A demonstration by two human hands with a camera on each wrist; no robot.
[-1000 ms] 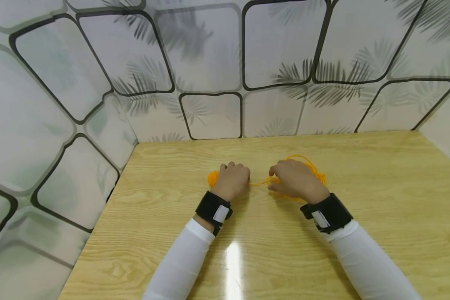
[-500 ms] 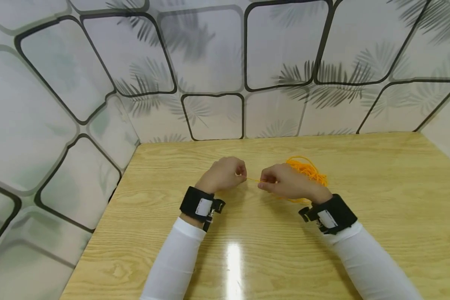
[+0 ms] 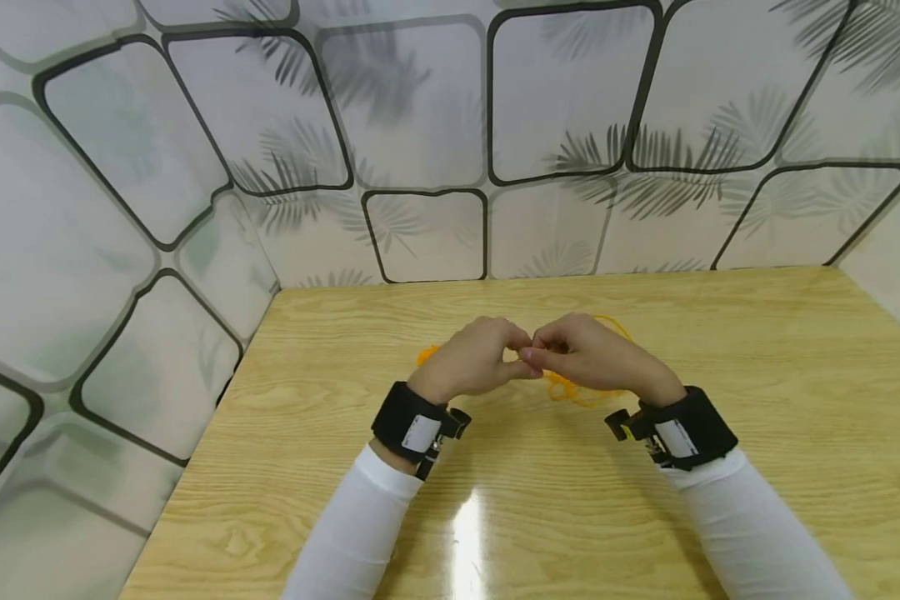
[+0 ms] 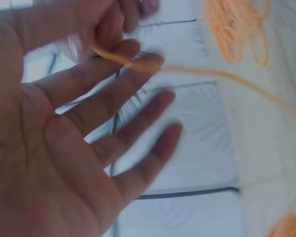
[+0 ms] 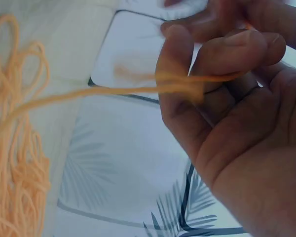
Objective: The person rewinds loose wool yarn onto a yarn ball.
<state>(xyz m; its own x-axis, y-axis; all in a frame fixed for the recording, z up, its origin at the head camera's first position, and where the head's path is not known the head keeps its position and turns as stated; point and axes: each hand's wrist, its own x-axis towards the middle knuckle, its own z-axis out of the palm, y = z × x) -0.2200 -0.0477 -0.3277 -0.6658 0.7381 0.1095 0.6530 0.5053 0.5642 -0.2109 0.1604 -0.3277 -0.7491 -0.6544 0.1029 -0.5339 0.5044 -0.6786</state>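
Note:
Over the table my left hand (image 3: 474,358) and right hand (image 3: 598,357) meet at the fingertips. A strand of orange yarn (image 4: 187,69) crosses the index and middle fingertips of my left hand, whose fingers are spread and fairly straight. My right hand, fingers curled, pinches the yarn (image 5: 222,78), and a length trails off to the left in the right wrist view. Behind my left hand a small orange yarn ball (image 3: 427,355) is mostly hidden. Loose yarn loops (image 3: 562,388) lie under and behind my right hand; the right wrist view shows this looped heap (image 5: 19,173) more fully.
A wood-grain table (image 3: 330,517) fills the lower view. Its far edge meets a patterned wall (image 3: 420,233), with another wall (image 3: 217,250) on the left. Black wrist straps (image 3: 412,423) with small cameras sit over white sleeves.
My left hand first rose from beside the yarn ball, pulling a strand taut, then moved right to meet my right hand. Its fingers have straightened. The right hand has shifted slightly right.

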